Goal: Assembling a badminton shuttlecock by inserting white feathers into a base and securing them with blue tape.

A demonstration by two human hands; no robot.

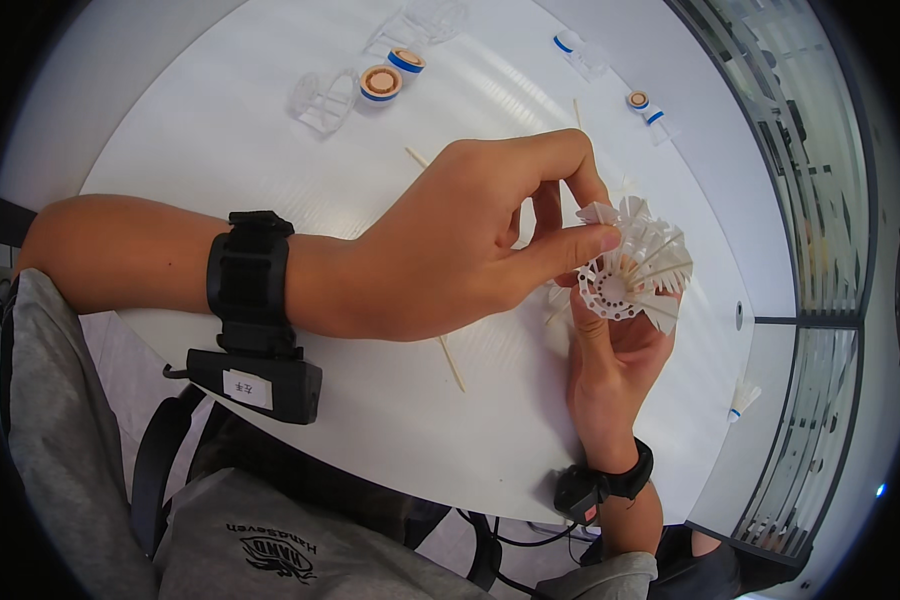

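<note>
White and round, the bench (270, 140) fills the view, with glass partition walls (820, 200) curving along the right rim. Both hands meet over its right side. Right hand (615, 365) comes up from below, palm cupped under a white feather shuttlecock (638, 268), its perforated white ring facing up and the feathers fanning away to the right. Left hand (470, 250) reaches across from the left, thumb and forefinger pinched together on the feather tips at the near rim of the shuttlecock, so both hands are closed on the same piece, touching each other around it. Black wrist straps sit on both forearms, the left one carrying a black box (260, 385). Thin wooden sticks (453, 365) lie on the bench beneath the hands. Far across the surface, near the top, two cork-coloured round caps with blue bands (390, 75) rest beside clear plastic holders (320, 100); two smaller blue-banded pieces (645, 105) lie further right.
</note>
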